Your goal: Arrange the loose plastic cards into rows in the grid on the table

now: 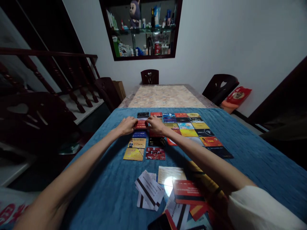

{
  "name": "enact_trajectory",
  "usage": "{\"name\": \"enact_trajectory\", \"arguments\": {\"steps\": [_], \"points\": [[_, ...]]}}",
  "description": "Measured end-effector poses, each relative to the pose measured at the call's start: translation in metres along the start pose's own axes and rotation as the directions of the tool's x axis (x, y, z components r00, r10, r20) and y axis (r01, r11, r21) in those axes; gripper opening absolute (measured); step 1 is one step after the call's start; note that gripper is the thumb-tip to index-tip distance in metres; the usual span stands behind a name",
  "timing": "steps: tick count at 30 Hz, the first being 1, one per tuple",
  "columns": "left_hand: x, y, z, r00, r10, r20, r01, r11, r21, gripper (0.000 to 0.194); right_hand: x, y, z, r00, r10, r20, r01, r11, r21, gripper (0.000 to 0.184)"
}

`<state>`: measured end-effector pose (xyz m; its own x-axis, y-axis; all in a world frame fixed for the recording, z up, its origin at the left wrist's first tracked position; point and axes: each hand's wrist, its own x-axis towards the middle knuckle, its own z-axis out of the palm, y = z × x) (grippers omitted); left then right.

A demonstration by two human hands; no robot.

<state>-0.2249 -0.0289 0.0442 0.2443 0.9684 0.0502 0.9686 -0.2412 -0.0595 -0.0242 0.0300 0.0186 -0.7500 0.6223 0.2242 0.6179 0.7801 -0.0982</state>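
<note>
A red card (pixel 141 124) lies flat on the blue cloth, with my two hands at its opposite edges. My left hand (pixel 127 125) has its fingers drawn together on the card's left edge. On the right edge rest the bent fingers of my right hand (pixel 155 124), which partly covers neighbouring cards. Nearer me in the same columns are a blue card (pixel 140 134), a gold VIP card (pixel 136 143), a yellow card (pixel 133 154), a black VIP card (pixel 157 141) and a red patterned card (pixel 155 153). A black card (pixel 143 114) lies beyond my hands.
More cards stand in rows to the right, among them an orange card (pixel 211 141). A loose pile with white striped cards (pixel 150 190) and a red card (pixel 188 191) spreads near me. The blue cloth (pixel 103 182) covers the table's near part. Chairs (pixel 150 77) surround the table.
</note>
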Motion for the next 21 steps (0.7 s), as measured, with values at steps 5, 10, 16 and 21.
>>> {"name": "enact_trajectory", "arguments": {"steps": [5, 10, 16, 21], "points": [[0.01, -0.009, 0.014, 1.0, 0.001, 0.014, -0.001, 1.0, -0.018, 0.037, 0.007, 0.004, 0.009, 0.999, 0.016, 0.051, -0.015, 1.0, -0.014, 0.025], [0.016, -0.016, 0.023, 1.0, 0.02, 0.016, -0.019, 0.999, -0.044, 0.034, 0.012, 0.006, 0.014, 0.996, 0.033, 0.086, -0.031, 0.999, -0.022, 0.028], [0.022, -0.023, 0.029, 0.998, 0.047, 0.028, -0.045, 0.996, -0.082, 0.033, 0.016, 0.007, 0.017, 0.993, 0.044, 0.11, -0.041, 0.999, -0.029, 0.026], [0.023, -0.024, 0.031, 0.997, 0.063, 0.039, -0.059, 0.993, -0.099, 0.035, 0.019, 0.007, 0.018, 0.991, 0.044, 0.125, -0.04, 0.999, -0.037, 0.026]]}}
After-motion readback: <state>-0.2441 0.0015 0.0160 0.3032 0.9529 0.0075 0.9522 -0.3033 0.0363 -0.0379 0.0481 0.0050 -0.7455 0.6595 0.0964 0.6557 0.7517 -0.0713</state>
